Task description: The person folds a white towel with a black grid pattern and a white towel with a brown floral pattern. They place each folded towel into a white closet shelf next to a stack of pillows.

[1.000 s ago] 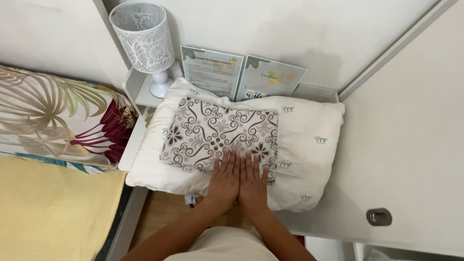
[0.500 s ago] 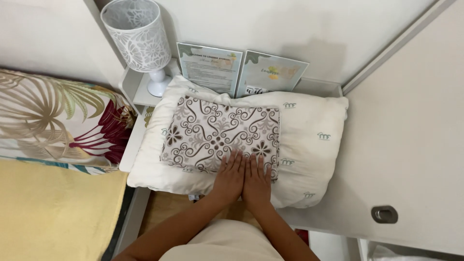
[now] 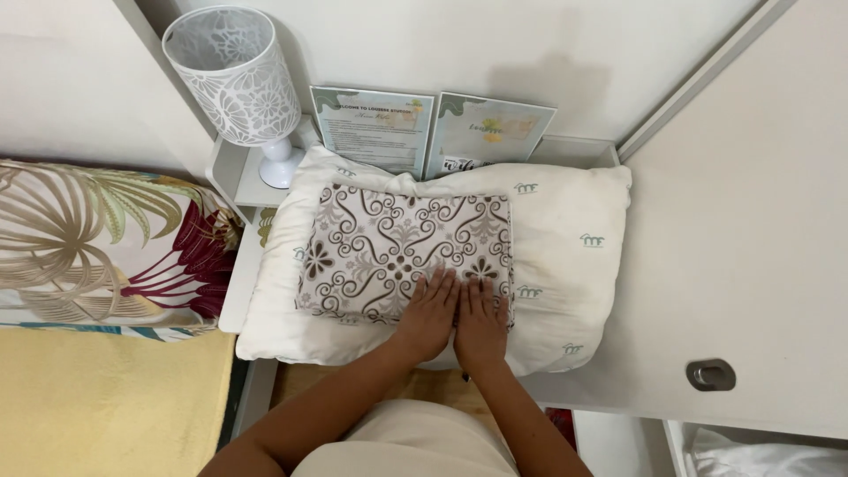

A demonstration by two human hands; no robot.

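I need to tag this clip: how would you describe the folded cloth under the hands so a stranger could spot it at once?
Start at the plain white pillow on the white bedside shelf, beside the white cut-pattern lamp. On that pillow lies a folded rectangular cloth, with the left hand and right hand flat on its near edge. Its brown scrollwork on white sets it apart from the leaf-print pillow.

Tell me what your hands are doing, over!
Left hand and right hand flat, side by side, on folded patterned cloth. Cloth lies on white pillow. Nothing in the way; lamp stands behind.
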